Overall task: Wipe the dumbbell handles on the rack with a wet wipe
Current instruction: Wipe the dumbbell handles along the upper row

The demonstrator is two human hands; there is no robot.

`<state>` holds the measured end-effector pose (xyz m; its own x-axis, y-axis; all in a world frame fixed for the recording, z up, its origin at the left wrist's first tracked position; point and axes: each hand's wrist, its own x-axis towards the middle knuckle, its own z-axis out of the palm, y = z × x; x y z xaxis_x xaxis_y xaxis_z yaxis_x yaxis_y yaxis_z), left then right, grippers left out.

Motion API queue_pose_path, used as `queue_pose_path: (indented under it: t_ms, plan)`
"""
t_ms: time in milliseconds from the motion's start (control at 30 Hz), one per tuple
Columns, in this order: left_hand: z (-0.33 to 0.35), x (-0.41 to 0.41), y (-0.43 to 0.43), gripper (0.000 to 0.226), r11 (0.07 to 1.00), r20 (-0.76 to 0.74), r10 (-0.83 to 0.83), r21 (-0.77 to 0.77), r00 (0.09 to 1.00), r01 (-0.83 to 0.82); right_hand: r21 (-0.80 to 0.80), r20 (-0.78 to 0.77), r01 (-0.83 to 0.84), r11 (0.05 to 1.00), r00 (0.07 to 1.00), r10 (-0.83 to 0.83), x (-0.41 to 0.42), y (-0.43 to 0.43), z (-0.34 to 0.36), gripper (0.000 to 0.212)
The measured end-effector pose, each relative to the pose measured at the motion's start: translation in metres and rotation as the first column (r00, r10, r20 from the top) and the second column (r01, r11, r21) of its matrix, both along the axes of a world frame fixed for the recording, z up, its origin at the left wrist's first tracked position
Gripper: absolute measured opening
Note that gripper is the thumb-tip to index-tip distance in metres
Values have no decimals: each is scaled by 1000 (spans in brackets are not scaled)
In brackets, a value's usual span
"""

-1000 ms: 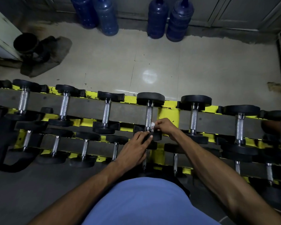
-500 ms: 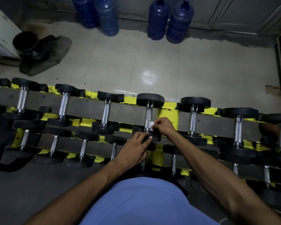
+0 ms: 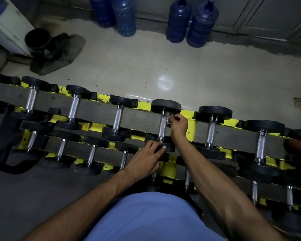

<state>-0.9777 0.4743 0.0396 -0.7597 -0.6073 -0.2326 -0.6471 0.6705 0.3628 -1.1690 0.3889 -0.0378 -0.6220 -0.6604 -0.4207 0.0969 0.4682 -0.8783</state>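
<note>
**Inspector:** Which step was found in hand?

**Assessor:** Wiping of one bar was judged to be in progress. The wet wipe (image 3: 169, 117) was seen pinched in the grip of the right hand (image 3: 179, 126). It was pressed against the far end of the dumbbell handle (image 3: 162, 127), just short of the far head (image 3: 165, 105). The left hand (image 3: 143, 161) was laid over the near head (image 3: 170, 148) with fingers bent across it. Whether that grip was clasped or merely pressing could not be told.

**Inspector:** What was the next move judged to call for?

**Assessor:** A stroke along the knurled bar toward the near head was indicated, with the dumbbell steadied against rolling. Whether the other handles had been wiped could not be told.

**Inspector:** Edges and room?

**Assessor:** Travel was confined between the two heads. The grey rail of the rack (image 3: 97, 108) was noted close under the handle, so little room for fingers beneath it was judged. The right-hand neighbour (image 3: 211, 133) and left-hand neighbour (image 3: 118, 119) were set well apart from it, so sideways room was judged ample. Open floor (image 3: 233, 80) was recorded beyond the far head.
</note>
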Motion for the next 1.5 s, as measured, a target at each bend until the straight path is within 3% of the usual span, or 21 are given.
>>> queue_pose_path:
  t_ms: [67, 100, 133, 167, 200, 233, 267, 367, 467, 533, 667, 833, 900, 967, 1000, 1100, 1133, 1233, 1300, 1400, 1500]
  plan:
    - [0, 0, 0, 66, 1000, 0, 0, -6, 1000, 0, -53, -374, -158, 986, 918, 127, 6, 8, 5, 10]
    - [1, -1, 0, 66, 1000, 0, -1, -7, 1000, 1, -54, -560, -299, 953, 799, 219, 6, 12, 8, 7]
    - [1, -1, 0, 67, 1000, 1, -3, -7, 1000, 3, 9, -742, -457, 889, 593, 313, 5, 13, 9, 8]
    - [1, -1, 0, 67, 1000, 2, -5, -8, 1000, 5, 143, -864, -583, 800, 322, 388, 1, 12, 10, 16]
    - [2, -1, 0, 67, 1000, 3, -10, -11, 1000, 10, 277, -903, -643, 714, 79, 422, -5, 9, 10, 26]
    - [2, -1, 0, 67, 1000, 8, -16, -13, 1000, 16, 372, -899, -654, 658, -78, 430, -12, 5, 10, 34]
    - [2, -1, -1, 67, 1000, 12, -19, -12, 1000, 19, 436, -882, -650, 623, -168, 441, -17, 1, 11, 39]
    - [3, -1, 0, 68, 1000, 9, -9, -7, 1000, 9, 564, -805, -644, 517, -290, 518, -27, -2, 21, 35]
    - [3, -2, 2, 68, 1000, 3, -7, -5, 1000, 7, 664, -669, -714, 222, -435, 603, -25, -5, 32, 31]
    - [2, -1, 3, 68, 1000, 4, -6, -12, 1000, 6, 717, -601, -690, 95, -544, 585, -22, -12, 43, 30]
    - [0, 0, 2, 67, 1000, -4, 0, -3, 1000, 0, 768, -581, -610, 195, -535, 613, -20, -22, 56, 27]
    - [-1, -1, 4, 67, 1000, 2, 7, -18, 1000, -7, 808, -365, -584, -84, -606, 706, 8, -14, 59, 17]
    - [-1, 0, 4, 67, 1000, -2, 16, -8, 1000, -16, 817, -446, -574, 52, -572, 688, 3, -17, 62, 19]
    - [-3, 0, 5, 67, 1000, -10, 21, -7, 1000, -21, 788, -528, -579, 210, -458, 715, -4, -16, 60, 21]
    - [-3, -1, 5, 67, 1000, -11, 21, -10, 1000, -21, 787, -513, -585, 196, -446, 733, -2, -14, 58, 20]
    - [-3, -1, 7, 64, 999, -22, 35, -10, 999, -35, 792, -313, -604, -91, -529, 789, 15, -8, 54, 20]
    - [-3, 0, 7, 64, 999, -27, 39, -5, 999, -39, 805, -273, -581, -124, -548, 791, 19, -10, 55, 21]
    - [-2, 2, 11, 65, 999, -32, 44, 2, 999, -44, 893, -282, -449, -35, -617, 735, 22, -24, 61, 16]
    - [-4, 3, 13, 65, 999, -35, 48, 7, 998, -47, 899, -264, -436, -48, -625, 735, 28, -23, 59, 17]
    - [-7, 3, 14, 64, 998, -37, 58, 20, 998, -57, 820, -281, -565, -96, -542, 792, 30, -15, 56, 22]
    - [-7, 2, 13, 65, 998, -25, 62, 18, 998, -62, 713, -447, -701, 8, -446, 776, 12, -1, 55, 20]
